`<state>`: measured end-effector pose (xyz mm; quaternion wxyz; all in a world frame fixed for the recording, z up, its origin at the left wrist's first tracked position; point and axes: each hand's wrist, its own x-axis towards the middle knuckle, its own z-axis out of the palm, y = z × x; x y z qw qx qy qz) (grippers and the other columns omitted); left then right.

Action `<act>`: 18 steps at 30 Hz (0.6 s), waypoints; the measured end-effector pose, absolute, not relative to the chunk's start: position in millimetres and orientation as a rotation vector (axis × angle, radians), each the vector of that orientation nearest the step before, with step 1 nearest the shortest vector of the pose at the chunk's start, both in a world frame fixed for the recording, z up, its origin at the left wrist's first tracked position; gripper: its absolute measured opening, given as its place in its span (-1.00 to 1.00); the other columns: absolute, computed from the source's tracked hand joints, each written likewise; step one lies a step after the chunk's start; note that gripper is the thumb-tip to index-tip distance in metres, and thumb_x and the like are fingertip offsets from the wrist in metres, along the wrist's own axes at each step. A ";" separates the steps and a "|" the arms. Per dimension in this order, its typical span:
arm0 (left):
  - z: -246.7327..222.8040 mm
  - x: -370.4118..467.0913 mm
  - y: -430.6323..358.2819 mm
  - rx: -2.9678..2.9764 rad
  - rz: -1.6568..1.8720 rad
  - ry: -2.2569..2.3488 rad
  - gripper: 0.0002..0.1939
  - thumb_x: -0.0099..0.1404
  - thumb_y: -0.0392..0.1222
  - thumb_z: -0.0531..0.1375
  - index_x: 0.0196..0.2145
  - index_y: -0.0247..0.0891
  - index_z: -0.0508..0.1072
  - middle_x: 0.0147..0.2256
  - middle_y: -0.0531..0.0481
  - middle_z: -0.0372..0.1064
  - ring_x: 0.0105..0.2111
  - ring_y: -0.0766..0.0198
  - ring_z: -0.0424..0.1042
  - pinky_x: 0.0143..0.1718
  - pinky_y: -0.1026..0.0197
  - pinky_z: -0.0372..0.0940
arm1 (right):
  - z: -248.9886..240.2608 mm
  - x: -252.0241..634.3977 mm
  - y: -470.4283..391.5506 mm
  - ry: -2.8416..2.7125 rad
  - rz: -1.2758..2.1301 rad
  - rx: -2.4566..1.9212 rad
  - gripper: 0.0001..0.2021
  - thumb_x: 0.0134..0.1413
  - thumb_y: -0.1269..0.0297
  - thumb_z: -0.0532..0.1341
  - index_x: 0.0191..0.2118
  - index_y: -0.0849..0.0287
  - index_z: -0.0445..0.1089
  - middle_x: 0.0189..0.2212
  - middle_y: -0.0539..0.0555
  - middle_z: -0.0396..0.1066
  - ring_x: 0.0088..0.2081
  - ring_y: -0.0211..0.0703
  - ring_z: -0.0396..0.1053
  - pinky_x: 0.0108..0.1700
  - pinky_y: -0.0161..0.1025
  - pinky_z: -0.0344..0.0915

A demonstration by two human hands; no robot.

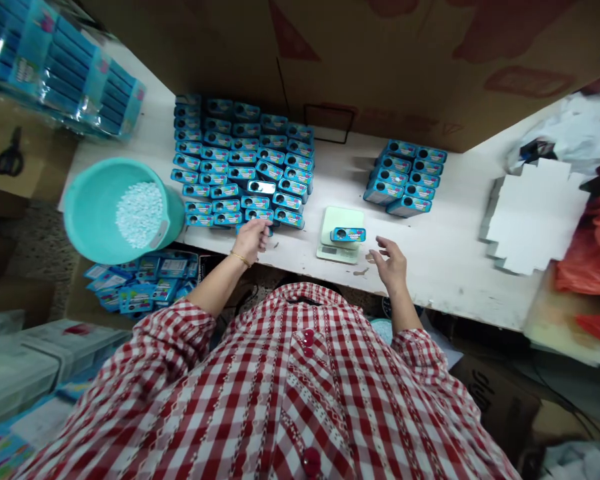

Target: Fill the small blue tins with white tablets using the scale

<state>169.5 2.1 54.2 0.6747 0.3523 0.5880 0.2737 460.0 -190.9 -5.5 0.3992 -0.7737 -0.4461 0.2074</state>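
Curling the left hand (pixel 254 238) at the near edge of many blue boxes (pixel 243 157), not showing clearly whether gripping one; facing a single box (pixel 348 235) lying on a scale (pixel 336 217) between both hands; holding the right hand (pixel 391 263) just right of that box, spreading thumb and fingers apart

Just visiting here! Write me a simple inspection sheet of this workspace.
Surface: white table, brownish marks near its front edge.
Job's things: blue packs in two groups; another pack on the scale.
Clutter: white cardboard, red plastic at right.
Grip: left hand at the larger group, hold unclear; right hand open, beside the scale.
Cables: thin dark line lower right, possibly a cord.
Surroundings: turquoise bucket of white pellets, left; large cardboard box behind; scissors far left.
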 end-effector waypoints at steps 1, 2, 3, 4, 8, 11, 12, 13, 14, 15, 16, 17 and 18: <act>54.1 160.7 1.2 0.761 0.627 1.346 -0.91 0.09 -0.26 0.16 -0.44 -0.35 0.40 -0.63 0.10 0.21 -0.72 0.51 0.11 -0.73 0.43 -0.08 | -6.1 458.6 -185.2 -1.157 0.551 -1.948 -0.60 -0.01 0.15 0.19 -0.02 0.14 0.30 -0.12 0.17 0.35 -0.17 -0.10 0.35 -0.22 -0.11 0.40; 53.9 153.5 -0.6 0.735 0.635 1.365 -0.92 0.07 -0.29 0.16 -0.44 -0.36 0.40 -0.62 0.09 0.24 -0.70 0.51 0.13 -0.72 0.44 -0.06 | -6.2 457.2 -179.1 -1.191 0.570 -1.940 -0.56 -0.02 0.16 0.20 0.02 0.13 0.26 -0.08 0.17 0.32 -0.15 -0.10 0.34 -0.21 -0.11 0.39; 53.5 147.7 -2.8 0.711 0.643 1.378 -0.93 0.05 -0.32 0.17 -0.45 -0.37 0.40 -0.61 0.08 0.25 -0.69 0.51 0.15 -0.71 0.44 -0.04 | -5.9 455.7 -172.9 -1.229 0.584 -1.933 -0.51 -0.03 0.16 0.21 0.06 0.11 0.22 -0.04 0.18 0.29 -0.13 -0.09 0.33 -0.21 -0.11 0.39; 53.0 143.1 -5.4 0.690 0.652 1.386 -0.93 0.03 -0.34 0.17 -0.44 -0.38 0.41 -0.60 0.07 0.27 -0.67 0.51 0.17 -0.69 0.45 -0.01 | -5.2 454.3 -166.9 -1.271 0.594 -1.926 -0.48 -0.04 0.16 0.21 0.09 0.10 0.18 -0.01 0.18 0.26 -0.10 -0.08 0.31 -0.20 -0.11 0.38; 48.3 131.0 -14.4 0.640 0.661 1.398 -0.88 -0.03 -0.41 0.17 -0.44 -0.39 0.41 -0.58 0.04 0.31 -0.62 0.49 0.25 -0.64 0.44 0.06 | -2.6 450.2 -147.9 -1.439 0.589 -1.912 -0.43 -0.06 0.17 0.22 0.12 0.10 0.13 0.05 0.19 0.20 0.01 -0.02 0.23 -0.12 -0.08 0.35; 42.3 124.6 -18.2 0.701 0.646 1.392 -0.86 -0.03 -0.41 0.17 -0.42 -0.38 0.41 -0.54 0.02 0.36 -0.56 0.45 0.33 -0.57 0.43 0.15 | -2.9 448.2 -141.1 -1.514 0.532 -1.912 -0.44 -0.05 0.16 0.22 0.11 0.11 0.14 0.03 0.19 0.22 0.05 0.01 0.19 0.01 0.00 0.27; 40.5 124.2 -19.4 0.756 0.640 1.384 -0.85 -0.02 -0.40 0.17 -0.40 -0.37 0.41 -0.52 0.01 0.38 -0.54 0.43 0.36 -0.54 0.41 0.19 | -3.1 447.5 -140.3 -1.529 0.515 -1.914 -0.45 -0.04 0.16 0.22 0.10 0.12 0.15 0.02 0.19 0.23 0.06 0.02 0.19 0.04 0.02 0.24; 39.2 125.5 -20.8 0.826 0.626 1.369 -0.85 -0.01 -0.38 0.17 -0.38 -0.36 0.41 -0.50 0.01 0.40 -0.52 0.41 0.39 -0.50 0.39 0.23 | -3.1 446.9 -140.0 -1.537 0.503 -1.919 -0.47 -0.03 0.15 0.21 0.09 0.12 0.15 0.01 0.18 0.24 0.06 0.02 0.19 0.06 0.03 0.22; 38.6 129.1 -22.6 0.911 0.602 1.341 -0.85 0.02 -0.35 0.17 -0.37 -0.35 0.41 -0.47 0.00 0.41 -0.49 0.39 0.41 -0.47 0.37 0.26 | -2.7 446.1 -140.4 -1.536 0.497 -1.925 -0.47 -0.03 0.14 0.21 0.09 0.11 0.16 0.00 0.18 0.24 0.05 0.02 0.19 0.05 0.04 0.23; 39.0 135.4 -24.7 1.009 0.569 1.300 -0.85 0.05 -0.31 0.17 -0.35 -0.34 0.42 -0.44 -0.02 0.43 -0.47 0.36 0.42 -0.45 0.34 0.29 | -1.8 445.4 -141.2 -1.526 0.497 -1.930 -0.48 -0.02 0.12 0.21 0.08 0.10 0.16 0.00 0.18 0.24 0.04 0.02 0.20 0.03 0.03 0.25; 40.4 144.6 -27.1 1.119 0.531 1.245 -0.84 0.08 -0.28 0.16 -0.33 -0.33 0.42 -0.41 -0.04 0.45 -0.45 0.33 0.44 -0.43 0.30 0.32 | -0.5 444.6 -142.6 -1.509 0.502 -1.932 -0.49 -0.02 0.10 0.20 0.08 0.10 0.17 0.00 0.18 0.24 0.04 0.02 0.21 -0.01 0.02 0.29; 42.6 156.6 -29.7 1.240 0.492 1.177 -0.84 0.11 -0.25 0.14 -0.32 -0.32 0.43 -0.37 -0.06 0.46 -0.42 0.30 0.45 -0.41 0.27 0.33 | 1.3 443.9 -144.4 -1.487 0.509 -1.929 -0.49 -0.01 0.09 0.20 0.08 0.09 0.17 0.01 0.18 0.23 0.03 0.02 0.22 -0.06 -0.01 0.32; 45.3 171.1 -32.3 1.374 0.467 1.103 -0.83 0.14 -0.24 0.12 -0.30 -0.31 0.44 -0.33 -0.07 0.47 -0.40 0.29 0.46 -0.37 0.24 0.35 | 3.3 443.3 -146.6 -1.465 0.515 -1.923 -0.50 0.00 0.08 0.19 0.08 0.08 0.18 0.01 0.18 0.23 0.03 0.01 0.22 -0.11 -0.04 0.35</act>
